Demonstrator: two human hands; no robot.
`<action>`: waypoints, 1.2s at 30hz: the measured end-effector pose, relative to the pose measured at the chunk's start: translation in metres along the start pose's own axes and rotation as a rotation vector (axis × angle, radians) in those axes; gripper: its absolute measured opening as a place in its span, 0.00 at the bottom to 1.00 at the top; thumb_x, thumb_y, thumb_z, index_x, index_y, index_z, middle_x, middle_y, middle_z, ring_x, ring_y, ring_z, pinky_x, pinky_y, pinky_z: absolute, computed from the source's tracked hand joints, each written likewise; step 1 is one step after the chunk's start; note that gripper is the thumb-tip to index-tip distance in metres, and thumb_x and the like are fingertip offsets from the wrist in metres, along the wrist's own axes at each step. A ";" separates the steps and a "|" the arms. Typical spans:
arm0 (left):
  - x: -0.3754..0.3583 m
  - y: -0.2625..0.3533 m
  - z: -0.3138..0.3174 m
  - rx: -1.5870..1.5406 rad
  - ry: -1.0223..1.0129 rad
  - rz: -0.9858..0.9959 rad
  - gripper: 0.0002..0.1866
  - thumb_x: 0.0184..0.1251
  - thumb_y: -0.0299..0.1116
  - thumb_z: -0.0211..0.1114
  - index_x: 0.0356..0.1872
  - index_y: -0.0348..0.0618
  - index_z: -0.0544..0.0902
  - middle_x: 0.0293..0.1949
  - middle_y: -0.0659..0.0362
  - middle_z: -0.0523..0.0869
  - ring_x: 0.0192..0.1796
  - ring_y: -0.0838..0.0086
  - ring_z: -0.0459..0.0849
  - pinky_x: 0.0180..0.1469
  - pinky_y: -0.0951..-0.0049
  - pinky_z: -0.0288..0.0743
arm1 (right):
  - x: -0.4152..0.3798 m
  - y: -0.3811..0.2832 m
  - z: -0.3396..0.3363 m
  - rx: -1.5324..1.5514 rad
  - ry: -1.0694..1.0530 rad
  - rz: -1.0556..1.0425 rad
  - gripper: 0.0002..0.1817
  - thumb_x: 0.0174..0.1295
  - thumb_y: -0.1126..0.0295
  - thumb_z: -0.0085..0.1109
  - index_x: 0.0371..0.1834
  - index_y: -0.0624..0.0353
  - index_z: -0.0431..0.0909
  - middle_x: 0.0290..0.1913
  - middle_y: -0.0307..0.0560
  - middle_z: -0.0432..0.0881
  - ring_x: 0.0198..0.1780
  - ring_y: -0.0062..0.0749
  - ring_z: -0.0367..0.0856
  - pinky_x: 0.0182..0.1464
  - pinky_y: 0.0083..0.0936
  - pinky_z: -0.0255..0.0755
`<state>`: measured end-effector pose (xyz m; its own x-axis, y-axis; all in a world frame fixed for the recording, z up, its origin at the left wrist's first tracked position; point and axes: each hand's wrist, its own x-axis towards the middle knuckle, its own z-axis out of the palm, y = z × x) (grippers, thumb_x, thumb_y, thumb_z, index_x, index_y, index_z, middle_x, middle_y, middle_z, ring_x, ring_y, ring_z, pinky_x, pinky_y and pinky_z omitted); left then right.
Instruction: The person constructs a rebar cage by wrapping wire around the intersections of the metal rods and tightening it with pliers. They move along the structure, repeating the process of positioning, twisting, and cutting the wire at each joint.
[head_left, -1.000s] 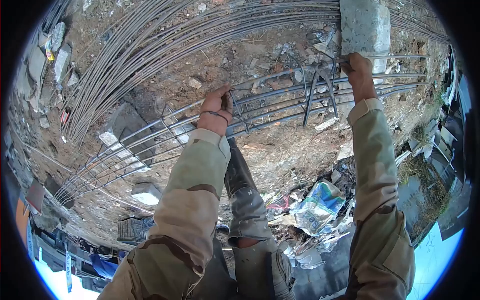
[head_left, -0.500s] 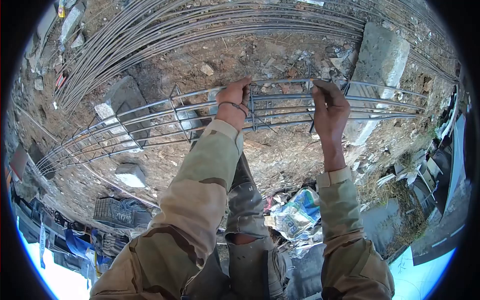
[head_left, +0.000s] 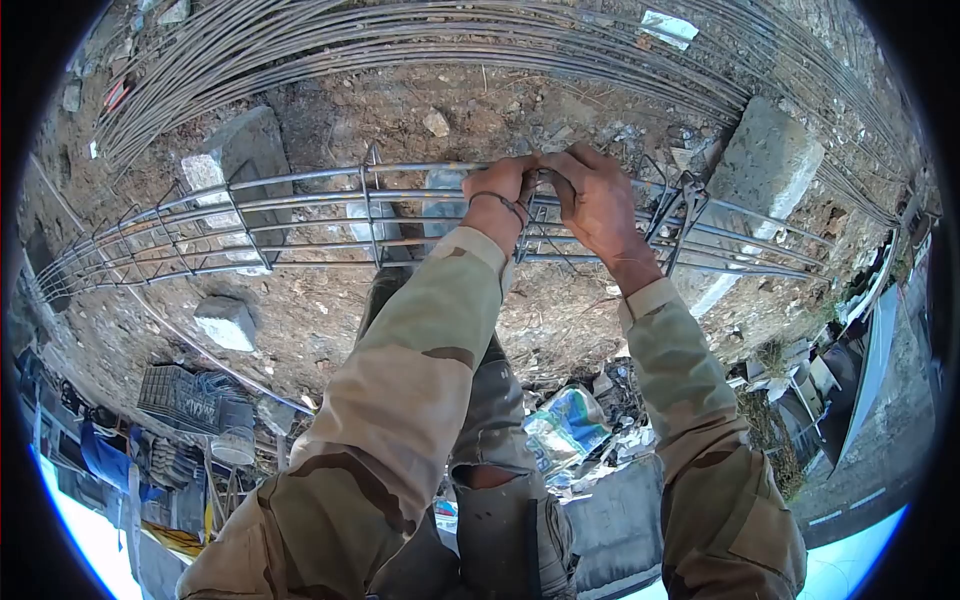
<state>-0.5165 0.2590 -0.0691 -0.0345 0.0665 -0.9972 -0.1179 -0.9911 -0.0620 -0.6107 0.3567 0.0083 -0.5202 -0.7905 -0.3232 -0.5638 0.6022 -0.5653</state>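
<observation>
A long rebar cage (head_left: 310, 176) of steel bars and square stirrups crosses in front of me. My left hand (head_left: 497, 192) is closed at its top bar, where a stirrup meets it, with its fingertips pinched together. Right beside it, my right hand (head_left: 598, 203) is closed too, thumb and fingers meeting close to the left fingertips. Whatever is pinched there is too small or hidden to make out. To the right of my right hand, dark pincers (head_left: 688, 205) hang on the cage bars, handles pointing down.
Concrete blocks (head_left: 765, 160) lie beneath the cage at right and left (head_left: 240, 160). Loose rebar rods (head_left: 400, 45) are spread along the far side. A smaller block (head_left: 225, 323), a plastic sack (head_left: 567, 430) and a grey crate (head_left: 178, 398) lie on the near side.
My right hand has moved left along the cage to meet my left hand. The pincers on the cage now show clearly. The view has shifted slightly.
</observation>
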 end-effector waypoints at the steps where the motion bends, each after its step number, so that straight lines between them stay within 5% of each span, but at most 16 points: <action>1: -0.002 0.001 0.000 0.001 -0.001 0.000 0.06 0.63 0.22 0.76 0.30 0.39 0.85 0.30 0.63 0.86 0.28 0.81 0.84 0.26 0.87 0.80 | -0.002 0.001 0.002 -0.033 -0.030 -0.052 0.13 0.55 0.78 0.67 0.45 0.55 0.87 0.38 0.48 0.81 0.44 0.51 0.82 0.48 0.45 0.76; 8: -0.002 0.000 0.001 0.069 -0.003 0.004 0.08 0.60 0.21 0.78 0.29 0.41 0.85 0.27 0.63 0.85 0.26 0.81 0.82 0.26 0.84 0.77 | -0.016 0.007 0.017 0.156 0.042 0.109 0.14 0.52 0.78 0.64 0.42 0.54 0.86 0.36 0.47 0.82 0.41 0.48 0.81 0.44 0.43 0.74; 10: -0.001 0.001 0.002 0.108 0.033 0.003 0.08 0.60 0.22 0.79 0.29 0.43 0.85 0.27 0.63 0.86 0.24 0.80 0.82 0.25 0.83 0.76 | -0.011 0.014 0.010 -0.119 0.092 -0.036 0.14 0.50 0.78 0.64 0.42 0.54 0.86 0.36 0.46 0.81 0.41 0.47 0.81 0.44 0.42 0.74; 18: 0.000 0.004 0.004 0.111 0.005 -0.016 0.10 0.60 0.22 0.78 0.27 0.42 0.83 0.25 0.61 0.84 0.23 0.77 0.80 0.23 0.79 0.74 | -0.034 0.000 0.048 -0.073 0.239 0.066 0.09 0.47 0.80 0.64 0.32 0.56 0.81 0.36 0.48 0.78 0.37 0.49 0.84 0.37 0.41 0.79; 25: -0.009 0.006 0.007 0.089 0.080 -0.001 0.12 0.57 0.19 0.80 0.25 0.38 0.82 0.24 0.56 0.85 0.20 0.74 0.79 0.22 0.74 0.71 | -0.023 0.008 0.039 -0.025 0.300 0.178 0.12 0.51 0.73 0.72 0.37 0.55 0.79 0.35 0.48 0.77 0.35 0.49 0.85 0.34 0.41 0.80; 29: -0.014 0.005 0.012 0.107 0.122 0.053 0.12 0.56 0.20 0.80 0.25 0.37 0.82 0.24 0.56 0.85 0.20 0.74 0.78 0.20 0.73 0.70 | 0.001 0.021 0.018 -0.364 0.104 0.008 0.13 0.54 0.66 0.72 0.39 0.54 0.80 0.38 0.47 0.81 0.39 0.45 0.84 0.41 0.42 0.79; 32: -0.006 -0.001 0.011 0.089 0.159 0.040 0.12 0.56 0.22 0.82 0.25 0.35 0.82 0.24 0.56 0.85 0.21 0.75 0.79 0.19 0.74 0.69 | 0.014 0.041 0.023 -0.392 -0.105 -0.225 0.17 0.53 0.65 0.71 0.45 0.55 0.81 0.38 0.45 0.81 0.47 0.50 0.82 0.63 0.44 0.67; 36: -0.014 0.003 0.014 0.197 0.221 -0.029 0.13 0.58 0.27 0.82 0.24 0.45 0.83 0.23 0.63 0.83 0.20 0.79 0.76 0.24 0.77 0.69 | 0.027 0.044 0.033 -0.315 -0.242 -0.165 0.14 0.58 0.73 0.64 0.48 0.59 0.80 0.34 0.52 0.86 0.42 0.50 0.84 0.53 0.41 0.75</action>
<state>-0.5304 0.2571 -0.0549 0.1863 0.0461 -0.9814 -0.3067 -0.9462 -0.1027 -0.6287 0.3585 -0.0505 -0.2621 -0.8600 -0.4378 -0.8148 0.4403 -0.3771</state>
